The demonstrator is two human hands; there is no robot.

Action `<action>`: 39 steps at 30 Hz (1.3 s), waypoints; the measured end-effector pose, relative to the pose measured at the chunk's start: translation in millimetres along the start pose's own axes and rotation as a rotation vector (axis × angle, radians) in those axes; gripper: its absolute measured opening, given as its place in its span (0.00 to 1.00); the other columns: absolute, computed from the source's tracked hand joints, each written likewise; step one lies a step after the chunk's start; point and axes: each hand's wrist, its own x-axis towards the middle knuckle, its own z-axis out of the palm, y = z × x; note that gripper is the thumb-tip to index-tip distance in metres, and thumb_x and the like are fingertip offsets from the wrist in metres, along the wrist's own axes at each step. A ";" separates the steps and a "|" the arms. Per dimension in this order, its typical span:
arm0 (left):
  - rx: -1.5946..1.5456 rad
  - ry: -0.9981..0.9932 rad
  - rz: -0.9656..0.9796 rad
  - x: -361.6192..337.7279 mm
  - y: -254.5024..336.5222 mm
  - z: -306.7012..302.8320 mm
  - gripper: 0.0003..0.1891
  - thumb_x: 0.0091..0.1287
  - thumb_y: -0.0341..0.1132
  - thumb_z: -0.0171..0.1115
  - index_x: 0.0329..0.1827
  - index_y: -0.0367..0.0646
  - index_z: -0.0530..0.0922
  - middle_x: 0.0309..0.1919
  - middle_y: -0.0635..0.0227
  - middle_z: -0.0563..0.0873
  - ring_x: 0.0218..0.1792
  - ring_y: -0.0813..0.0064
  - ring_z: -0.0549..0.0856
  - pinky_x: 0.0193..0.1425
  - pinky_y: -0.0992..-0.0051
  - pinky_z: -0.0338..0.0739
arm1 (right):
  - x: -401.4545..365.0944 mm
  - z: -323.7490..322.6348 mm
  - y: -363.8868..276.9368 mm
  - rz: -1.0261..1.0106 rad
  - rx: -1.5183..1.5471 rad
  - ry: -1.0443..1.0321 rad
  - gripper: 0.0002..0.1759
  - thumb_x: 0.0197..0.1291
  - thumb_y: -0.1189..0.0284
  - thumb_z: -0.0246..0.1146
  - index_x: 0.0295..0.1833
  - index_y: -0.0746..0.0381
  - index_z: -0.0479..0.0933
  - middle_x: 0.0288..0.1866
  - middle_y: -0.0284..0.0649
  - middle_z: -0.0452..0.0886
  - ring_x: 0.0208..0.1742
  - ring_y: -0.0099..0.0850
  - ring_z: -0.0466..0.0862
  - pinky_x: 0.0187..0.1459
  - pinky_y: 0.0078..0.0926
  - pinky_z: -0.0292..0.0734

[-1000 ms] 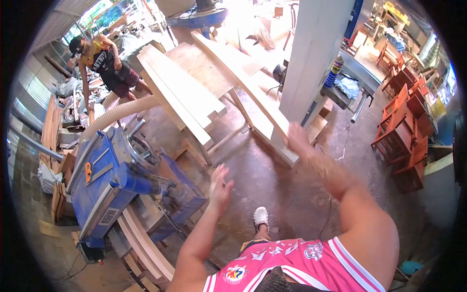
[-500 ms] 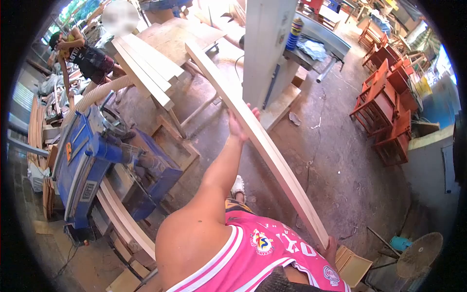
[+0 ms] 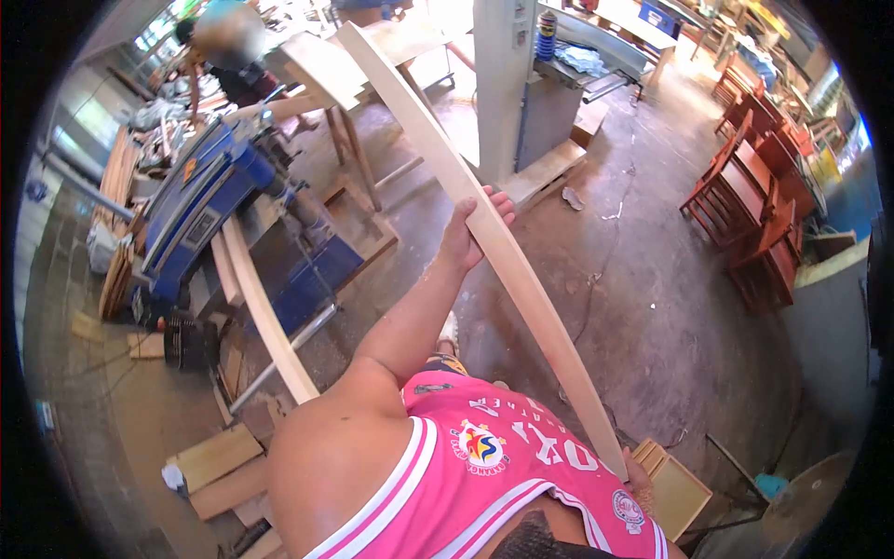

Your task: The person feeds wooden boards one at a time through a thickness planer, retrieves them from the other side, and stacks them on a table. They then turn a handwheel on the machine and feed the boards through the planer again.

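Observation:
A long pale wooden board slants across the head view, from the upper middle down to my right side. My left hand supports it near mid-length, the palm beneath, the thumb on one edge and the fingers past the other. At the near end, beside the pink jersey, my right hand grips the board, partly hidden by it. The board's far end rises near a worktable.
To the left stands a blue machine with long timber lying along it. A pillar is just ahead. Reddish wooden chairs line the right. Another person is at the upper left, by stacked wood.
The board has turned in my hands, showing a broad face where a narrower side with a lengthwise line showed before. My view has shifted, and the blue machine appears higher.

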 end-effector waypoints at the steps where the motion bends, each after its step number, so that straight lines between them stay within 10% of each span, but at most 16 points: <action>1: 0.092 0.076 0.028 -16.5 1.2 2.3 0.26 0.61 0.40 0.65 0.59 0.38 0.70 0.53 0.51 0.78 0.56 0.56 0.80 0.64 0.55 0.77 | 11.6 -11.8 7.2 0.039 -0.012 -0.028 0.34 0.67 0.41 0.51 0.57 0.61 0.75 0.42 0.39 0.85 0.38 0.32 0.86 0.34 0.32 0.84; 9: 0.338 0.284 0.184 -127.6 27.7 -4.8 0.29 0.60 0.32 0.62 0.63 0.31 0.64 0.56 0.48 0.77 0.57 0.55 0.79 0.62 0.56 0.77 | -22.1 13.2 10.5 0.066 -0.028 -0.106 0.33 0.69 0.42 0.47 0.56 0.62 0.76 0.40 0.42 0.85 0.37 0.38 0.87 0.34 0.35 0.85; 18: 0.231 0.392 0.311 -286.5 105.6 -30.0 0.31 0.62 0.38 0.65 0.63 0.32 0.64 0.55 0.49 0.78 0.58 0.57 0.78 0.62 0.56 0.77 | -26.1 33.9 64.8 0.079 -0.242 0.004 0.29 0.71 0.46 0.48 0.56 0.60 0.76 0.42 0.41 0.85 0.36 0.35 0.87 0.28 0.32 0.82; 20: 0.369 0.443 0.403 -327.7 129.7 -32.6 0.34 0.68 0.52 0.58 0.66 0.32 0.63 0.59 0.48 0.76 0.61 0.55 0.77 0.65 0.53 0.74 | -28.4 51.4 92.8 0.065 -0.275 -0.029 0.27 0.71 0.47 0.49 0.56 0.59 0.76 0.43 0.40 0.85 0.37 0.34 0.86 0.29 0.31 0.81; 24: 0.228 0.525 0.358 -413.6 188.8 -65.5 0.42 0.64 0.70 0.51 0.61 0.37 0.68 0.48 0.51 0.81 0.51 0.55 0.81 0.57 0.53 0.78 | -29.0 76.9 181.9 -0.230 -0.349 -0.129 0.21 0.70 0.52 0.53 0.50 0.59 0.75 0.41 0.36 0.82 0.39 0.29 0.82 0.40 0.29 0.80; 26: 0.036 0.385 0.469 -448.4 211.1 -93.8 0.48 0.55 0.81 0.42 0.55 0.41 0.72 0.36 0.55 0.81 0.40 0.56 0.83 0.50 0.54 0.81 | -62.0 119.0 230.1 -0.822 -0.523 0.078 0.22 0.69 0.51 0.54 0.52 0.59 0.72 0.47 0.37 0.78 0.43 0.30 0.79 0.47 0.31 0.78; 28: 0.094 0.215 0.477 -477.4 226.9 -125.4 0.41 0.57 0.76 0.51 0.49 0.43 0.74 0.30 0.61 0.81 0.34 0.60 0.83 0.46 0.59 0.81 | -66.3 115.1 273.9 -0.879 -0.342 0.108 0.25 0.69 0.49 0.55 0.55 0.59 0.70 0.51 0.38 0.77 0.48 0.31 0.78 0.50 0.33 0.77; 30: -0.515 0.073 0.436 -494.5 235.1 -140.6 0.30 0.65 0.67 0.53 0.46 0.45 0.75 0.30 0.65 0.82 0.34 0.67 0.84 0.44 0.63 0.81 | -83.7 124.1 301.9 -0.953 -0.166 0.129 0.28 0.68 0.47 0.55 0.59 0.59 0.68 0.55 0.39 0.76 0.52 0.32 0.78 0.52 0.34 0.76; 32: -0.652 -0.189 0.318 -508.4 236.7 -151.3 0.08 0.70 0.36 0.55 0.41 0.44 0.80 0.29 0.71 0.83 0.34 0.73 0.84 0.49 0.70 0.79 | -149.2 198.4 320.8 -0.882 0.310 0.281 0.32 0.68 0.43 0.53 0.61 0.59 0.67 0.57 0.40 0.75 0.57 0.34 0.75 0.57 0.37 0.73; 39: -0.713 -0.518 0.311 -529.6 233.5 -156.6 0.07 0.70 0.33 0.55 0.39 0.43 0.82 0.28 0.71 0.86 0.32 0.75 0.87 0.46 0.69 0.80 | -160.9 148.8 403.4 -0.897 0.283 0.285 0.27 0.68 0.47 0.56 0.55 0.60 0.71 0.45 0.38 0.78 0.50 0.31 0.78 0.52 0.32 0.73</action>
